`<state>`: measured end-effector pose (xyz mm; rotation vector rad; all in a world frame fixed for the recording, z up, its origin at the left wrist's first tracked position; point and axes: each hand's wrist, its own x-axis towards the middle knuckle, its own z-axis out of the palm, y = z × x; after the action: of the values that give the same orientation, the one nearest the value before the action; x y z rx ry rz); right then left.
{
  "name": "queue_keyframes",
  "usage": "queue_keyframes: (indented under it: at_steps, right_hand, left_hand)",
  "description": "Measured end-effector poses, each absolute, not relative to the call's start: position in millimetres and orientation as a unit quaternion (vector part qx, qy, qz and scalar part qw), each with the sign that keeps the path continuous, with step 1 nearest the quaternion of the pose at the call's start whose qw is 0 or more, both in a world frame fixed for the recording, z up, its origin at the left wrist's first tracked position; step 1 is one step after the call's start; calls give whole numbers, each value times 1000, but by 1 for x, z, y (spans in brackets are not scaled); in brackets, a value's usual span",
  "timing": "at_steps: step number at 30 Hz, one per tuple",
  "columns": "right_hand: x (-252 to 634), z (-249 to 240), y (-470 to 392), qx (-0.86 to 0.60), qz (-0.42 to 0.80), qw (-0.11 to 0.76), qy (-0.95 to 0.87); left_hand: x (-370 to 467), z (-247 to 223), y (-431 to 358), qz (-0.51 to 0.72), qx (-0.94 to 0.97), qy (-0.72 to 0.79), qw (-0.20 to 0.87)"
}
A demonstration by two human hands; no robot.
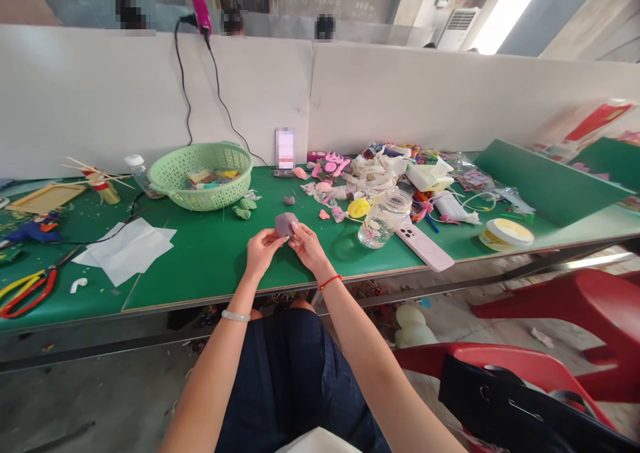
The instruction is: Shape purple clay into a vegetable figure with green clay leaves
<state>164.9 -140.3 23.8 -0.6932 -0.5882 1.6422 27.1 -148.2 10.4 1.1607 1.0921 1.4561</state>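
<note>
A flattened greyish-purple piece of clay [286, 224] is held up between both hands, just above the front part of the green table. My left hand [263, 250] pinches its lower left edge with thumb and fingers. On its right edge, my right hand [306, 245] grips it between thumb and fingertips. Beyond the hands lies a small purple lump [289, 200] with thin wire beside it. Green lumps [245, 208] rest on the table to the left, and a small pink heart-shaped piece [325, 214] lies to the right.
A green basket [210, 200] holds small packets. White paper [127, 250] and red-yellow pliers [37, 286] lie left. On the right are a clear jar [383, 220], a pink phone [425, 245], a white tub [506, 234] and a pile of colourful materials [380, 170]. A white partition [400, 100] stands behind.
</note>
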Motion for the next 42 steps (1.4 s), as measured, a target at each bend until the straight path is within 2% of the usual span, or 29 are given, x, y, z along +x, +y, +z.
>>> queue_keyframes:
  at_steps: [6, 14, 26, 42]
  right_hand:
    - [166, 23, -138, -304, 704, 608, -206]
    - [166, 14, -140, -270, 722, 547, -325]
    - [167, 20, -138, -284, 713, 590, -251]
    - [171, 19, -140, -245, 737, 569, -272]
  left_hand:
    - [26, 12, -147, 587, 460, 444, 496]
    - [18, 18, -145, 592, 370, 418, 582]
    - [5, 6, -137, 610, 328, 321, 646]
    - [8, 6, -141, 583, 329, 302, 679]
